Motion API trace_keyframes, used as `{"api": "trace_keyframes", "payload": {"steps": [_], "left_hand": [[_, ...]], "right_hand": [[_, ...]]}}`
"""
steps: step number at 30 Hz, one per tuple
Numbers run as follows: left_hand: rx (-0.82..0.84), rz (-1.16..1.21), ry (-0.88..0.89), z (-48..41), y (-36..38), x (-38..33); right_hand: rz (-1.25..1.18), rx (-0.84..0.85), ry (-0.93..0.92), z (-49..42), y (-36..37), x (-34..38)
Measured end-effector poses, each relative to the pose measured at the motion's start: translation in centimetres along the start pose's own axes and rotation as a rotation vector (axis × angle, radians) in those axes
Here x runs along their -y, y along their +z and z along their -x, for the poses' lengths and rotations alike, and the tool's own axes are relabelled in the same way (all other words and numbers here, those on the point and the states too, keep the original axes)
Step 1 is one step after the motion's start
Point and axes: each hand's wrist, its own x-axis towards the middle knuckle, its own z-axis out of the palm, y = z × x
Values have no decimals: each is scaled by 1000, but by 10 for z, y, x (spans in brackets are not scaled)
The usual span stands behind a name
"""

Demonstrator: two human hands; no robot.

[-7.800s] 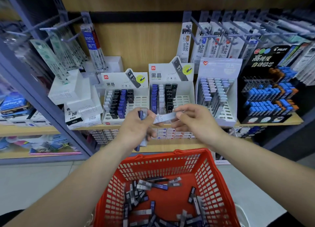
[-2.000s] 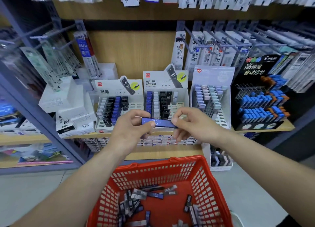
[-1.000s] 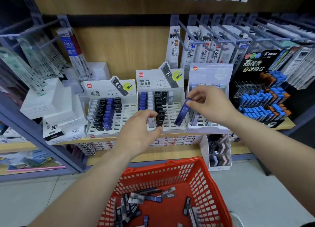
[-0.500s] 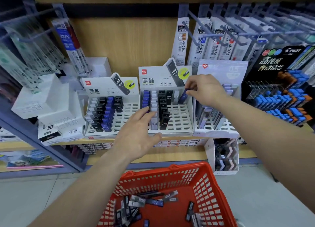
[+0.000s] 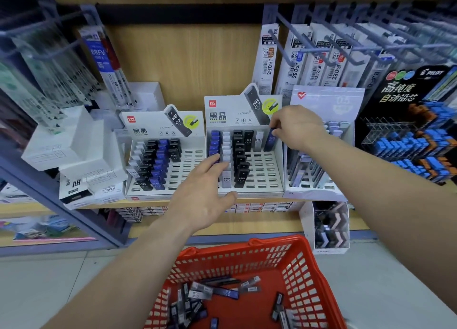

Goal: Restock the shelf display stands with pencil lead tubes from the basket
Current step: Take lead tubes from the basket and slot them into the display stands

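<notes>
Fingers [image 5: 274,131] of the right hand [image 5: 296,128] pinched the top of a blue tube [image 5: 271,142], which stood upright in the back row of the middle stand [image 5: 265,173], just inside its right wall. Below and left of those fingers, open slots ran across the stand's right half down to its front edge. The left hand [image 5: 201,195] lay spread, fingers straight and apart, their tips touching the blue and white columns at the stand's left side. Beneath both hands sat the red basket [image 5: 306,262], loose tubes [image 5: 212,291] scattered on its floor.
</notes>
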Motion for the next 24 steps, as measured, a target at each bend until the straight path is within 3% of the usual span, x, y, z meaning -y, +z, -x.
{"api": "trace_keyframes", "payload": {"steps": [8,13,16,20,24], "left_hand": [[-52,7,5,20,-14,5],[-91,13,-13,47,-31,12],[-67,6,-33,71,-31,16],[96,-79,-61,109,-6,31],[317,-195,-104,146,43,56]], "right_hand": [[205,-41,15,3,4,13],[-13,-225,-49,51,-19,32],[-173,-251,-111,102,-21,50],[-301,-149,-146,166,10,63],[-347,74,-75,215,68,63]]}}
